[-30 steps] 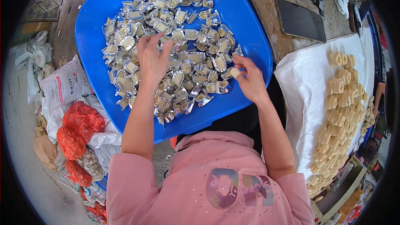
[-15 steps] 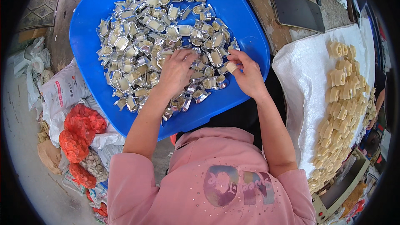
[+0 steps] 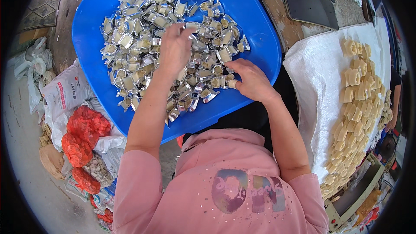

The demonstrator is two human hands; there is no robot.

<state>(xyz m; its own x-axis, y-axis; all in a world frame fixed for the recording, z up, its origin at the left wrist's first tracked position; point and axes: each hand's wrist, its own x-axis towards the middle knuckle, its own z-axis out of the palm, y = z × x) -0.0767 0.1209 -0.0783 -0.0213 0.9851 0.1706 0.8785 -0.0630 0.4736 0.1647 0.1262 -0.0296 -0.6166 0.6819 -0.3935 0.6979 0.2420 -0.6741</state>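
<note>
Head view: a blue tub [image 3: 86,56] likely keeps silver pieces [image 3: 125,40] corralled beneath the left hand [image 3: 174,48] and right hand [image 3: 252,80], whose grip I cannot tell.

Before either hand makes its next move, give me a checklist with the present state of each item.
1. Silver pieces inside the blue tray: ok, none seen on its rim.
2. Silver pieces spread in a single layer: not ok, they lie heaped and overlapping.
3. Left hand holding a piece: cannot tell, the fingertips are blurred over the heap.
4. Right hand at the heap's right edge: ok, though whether it grips anything cannot be told.
5. Cream pieces kept apart from the tray: ok, they lie on the white sheet.
6. Phone outside the tray: ok.
</note>
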